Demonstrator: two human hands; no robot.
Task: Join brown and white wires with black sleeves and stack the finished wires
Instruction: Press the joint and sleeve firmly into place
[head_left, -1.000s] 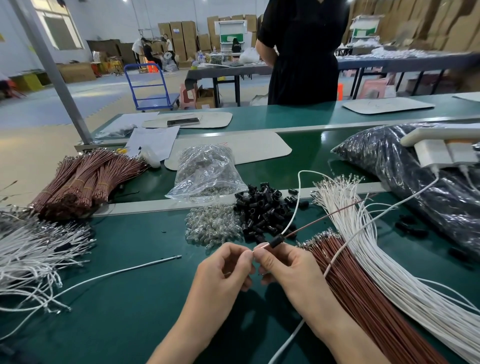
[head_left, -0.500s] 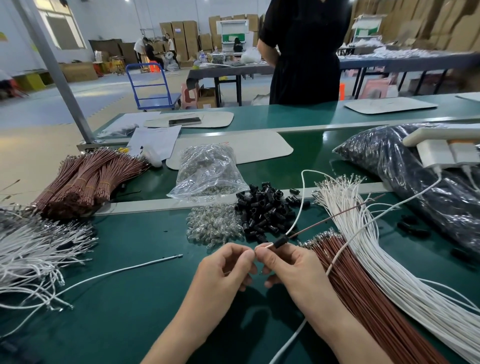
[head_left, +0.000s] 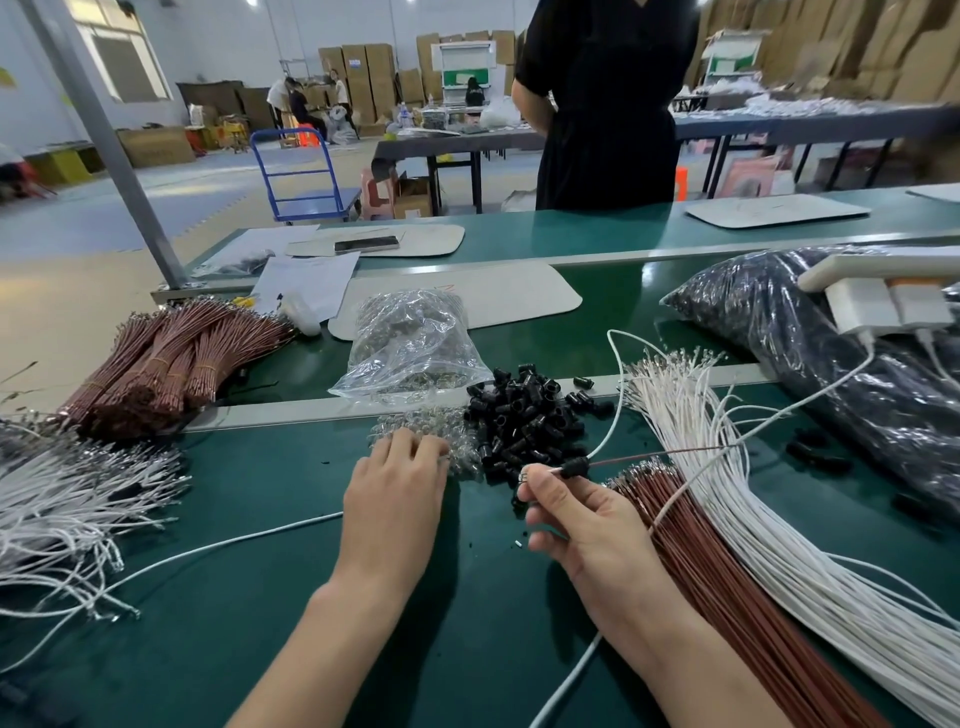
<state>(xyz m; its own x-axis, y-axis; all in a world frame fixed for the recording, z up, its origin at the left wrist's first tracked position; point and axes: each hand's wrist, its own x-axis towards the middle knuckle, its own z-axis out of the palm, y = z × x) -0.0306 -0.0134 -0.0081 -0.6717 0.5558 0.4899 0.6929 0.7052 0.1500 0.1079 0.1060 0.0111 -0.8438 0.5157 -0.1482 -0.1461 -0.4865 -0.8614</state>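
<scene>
- Head view: our right hand (head_left: 576, 519) pinches a wire end just behind a black sleeve (head_left: 574, 466), raised above the green table (head_left: 260, 623).
- From that sleeve we see a brown wire (head_left: 654, 457) run right, and a white wire (head_left: 618, 410) curve up and away.
- Our left hand (head_left: 395, 499) lies palm down, fingertips on the heap of shiny metal terminals (head_left: 460, 439); we cannot tell whether it grips any.
- A pile of loose sleeves (head_left: 524, 415) lies just beyond, touching the terminals.
- Loose brown wires (head_left: 727, 597) and loose white wires (head_left: 779, 519) fan along the right; tangled white wires (head_left: 62, 499) lie left.
</scene>
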